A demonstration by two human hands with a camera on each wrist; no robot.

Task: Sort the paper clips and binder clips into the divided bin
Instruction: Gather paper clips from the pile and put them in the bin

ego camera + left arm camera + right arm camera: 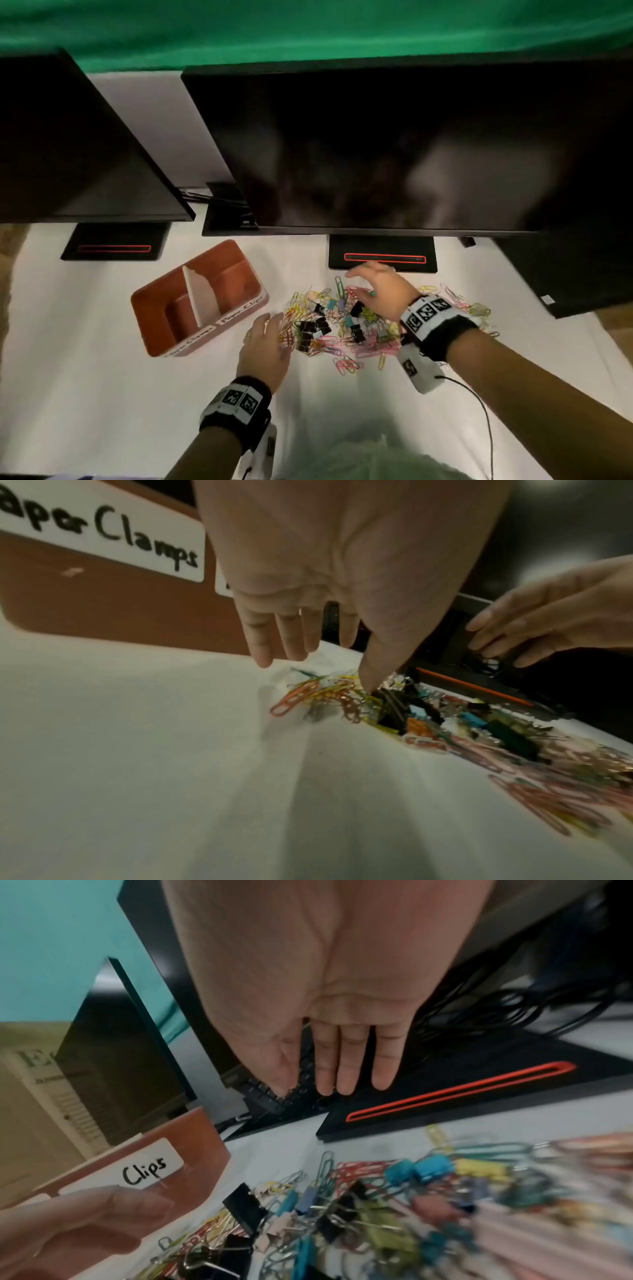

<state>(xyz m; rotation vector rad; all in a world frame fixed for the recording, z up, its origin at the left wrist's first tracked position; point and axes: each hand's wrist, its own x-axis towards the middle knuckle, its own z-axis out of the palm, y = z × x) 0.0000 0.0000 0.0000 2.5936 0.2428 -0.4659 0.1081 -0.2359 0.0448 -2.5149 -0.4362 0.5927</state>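
A mixed pile of coloured paper clips and binder clips lies on the white table. The brown divided bin stands left of it, labelled "Paper Clamps" and "Paper Clips"; both compartments look empty. My left hand hovers flat at the pile's left edge, fingers straight, its thumb tip down at the clips. My right hand is spread above the pile's far side and holds nothing.
Two dark monitors overhang the back of the table; their black stands with red slots sit just behind the pile. A black cable runs from my right wrist. Bare white table lies in front.
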